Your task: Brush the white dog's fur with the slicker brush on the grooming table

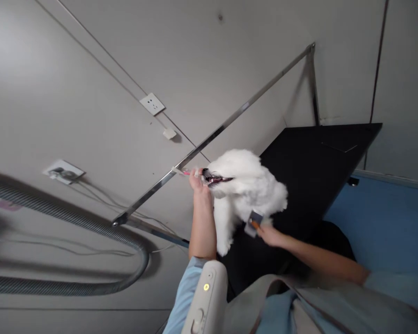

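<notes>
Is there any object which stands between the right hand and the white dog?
Only the brush that the right hand holds, at the lower edge of the white dog. Nothing else visible stands between them; blur hides whether the bristles touch the fur.

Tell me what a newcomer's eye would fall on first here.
The fluffy white dog stands out near the centre, against a black table. At its lower edge in the picture, the right hand holds an orange-handled brush. Far left, a ridged grey hose curves round.
</notes>
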Tool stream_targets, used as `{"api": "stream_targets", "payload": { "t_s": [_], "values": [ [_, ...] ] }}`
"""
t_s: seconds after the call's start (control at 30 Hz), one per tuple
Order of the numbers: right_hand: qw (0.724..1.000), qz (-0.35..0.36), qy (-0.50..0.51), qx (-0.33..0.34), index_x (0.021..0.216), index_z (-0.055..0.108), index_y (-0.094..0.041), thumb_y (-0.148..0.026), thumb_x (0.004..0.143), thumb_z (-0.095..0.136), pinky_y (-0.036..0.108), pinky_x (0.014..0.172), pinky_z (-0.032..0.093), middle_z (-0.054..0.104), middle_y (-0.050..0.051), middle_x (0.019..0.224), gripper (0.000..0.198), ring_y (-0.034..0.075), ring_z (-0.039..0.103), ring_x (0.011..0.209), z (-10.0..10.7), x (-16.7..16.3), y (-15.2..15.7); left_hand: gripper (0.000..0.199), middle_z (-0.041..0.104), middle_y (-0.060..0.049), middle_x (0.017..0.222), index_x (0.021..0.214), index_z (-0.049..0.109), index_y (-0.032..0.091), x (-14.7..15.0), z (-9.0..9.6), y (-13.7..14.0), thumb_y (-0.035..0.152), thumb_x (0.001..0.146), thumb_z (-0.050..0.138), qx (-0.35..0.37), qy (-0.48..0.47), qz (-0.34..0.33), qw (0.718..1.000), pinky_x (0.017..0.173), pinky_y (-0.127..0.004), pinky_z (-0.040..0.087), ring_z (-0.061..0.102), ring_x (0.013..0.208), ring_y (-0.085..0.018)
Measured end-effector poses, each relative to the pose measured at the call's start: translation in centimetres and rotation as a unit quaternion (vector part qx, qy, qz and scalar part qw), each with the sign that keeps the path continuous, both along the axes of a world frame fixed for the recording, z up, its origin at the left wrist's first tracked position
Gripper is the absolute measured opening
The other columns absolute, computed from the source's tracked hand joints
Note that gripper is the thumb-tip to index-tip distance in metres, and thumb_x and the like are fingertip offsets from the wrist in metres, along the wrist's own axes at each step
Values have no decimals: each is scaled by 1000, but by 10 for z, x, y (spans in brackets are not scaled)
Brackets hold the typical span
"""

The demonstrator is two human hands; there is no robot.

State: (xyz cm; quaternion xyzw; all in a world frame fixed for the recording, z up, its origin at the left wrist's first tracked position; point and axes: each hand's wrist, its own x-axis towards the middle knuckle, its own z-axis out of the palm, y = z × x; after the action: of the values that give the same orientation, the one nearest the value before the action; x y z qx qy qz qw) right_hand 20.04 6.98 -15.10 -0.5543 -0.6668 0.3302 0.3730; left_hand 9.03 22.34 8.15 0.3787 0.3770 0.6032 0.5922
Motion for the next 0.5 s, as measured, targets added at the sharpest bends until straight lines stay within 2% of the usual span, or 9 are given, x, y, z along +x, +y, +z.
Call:
{"api": "stream_targets", "payload": {
  "t_s": [0.03,0.1,0.17,0.23,0.3,0.37,0.4,0.43,0.5],
  "values": [
    [999,28,10,-17,69,61,-21,-30,99,46,27,47,40,56,1,49,35,17,55,46,-3,-3,-3,51,37,2,45,58,29,20,5,7,-7,35,106,25,-19,-4,-13,1000,55,-21,44,45,45,-10],
    [997,49,50,-12,74,59,-23,-33,100,43,27,51,45,60,0,56,32,16,58,51,3,1,2,52,35,1,44,57,32,20,21,18,-20,37,106,25,-50,15,-78,996,46,-21,39,42,41,-11],
    [995,0,98,36,89,60,-22,-36,99,42,31,64,51,68,4,76,24,19,66,70,17,9,14,52,32,2,44,57,33,21,41,27,-32,39,106,27,-64,41,-156,985,41,-21,34,40,38,-11],
    [985,-85,137,55,96,58,-21,-36,96,43,35,75,53,69,10,91,21,25,67,88,25,14,22,53,30,2,44,56,33,21,62,33,-41,41,106,29,-73,56,-211,973,39,-21,32,38,37,-11],
    [979,-126,162,-8,89,55,-23,-36,96,39,37,68,53,67,10,82,22,26,67,80,20,12,20,54,29,2,44,55,32,21,80,36,-45,41,106,29,-82,68,-240,965,38,-21,32,37,36,-11],
    [971,-105,192,-93,80,50,-25,-39,97,34,35,54,49,59,5,64,27,23,61,59,11,8,13,54,30,2,43,55,32,21,96,36,-47,40,106,28,-87,80,-265,957,37,-20,32,37,35,-11],
    [969,-87,206,-106,78,48,-25,-40,98,33,34,51,47,56,3,59,28,21,57,53,9,9,9,54,32,1,43,55,33,21,104,34,-48,40,105,28,-89,85,-280,952,37,-20,33,38,35,-11],
    [968,-81,218,-90,78,46,-25,-41,98,34,33,52,47,56,1,59,28,20,57,53,9,11,7,54,33,1,43,55,33,21,113,31,-48,41,105,29,-93,90,-297,946,37,-21,33,38,35,-11],
    [973,-100,207,-2,80,45,-26,-41,99,35,32,58,49,59,1,66,26,19,60,63,17,23,5,54,34,2,43,55,35,21,132,24,-49,41,105,32,-100,88,-325,936,38,-21,34,39,35,-11]
  ]
}}
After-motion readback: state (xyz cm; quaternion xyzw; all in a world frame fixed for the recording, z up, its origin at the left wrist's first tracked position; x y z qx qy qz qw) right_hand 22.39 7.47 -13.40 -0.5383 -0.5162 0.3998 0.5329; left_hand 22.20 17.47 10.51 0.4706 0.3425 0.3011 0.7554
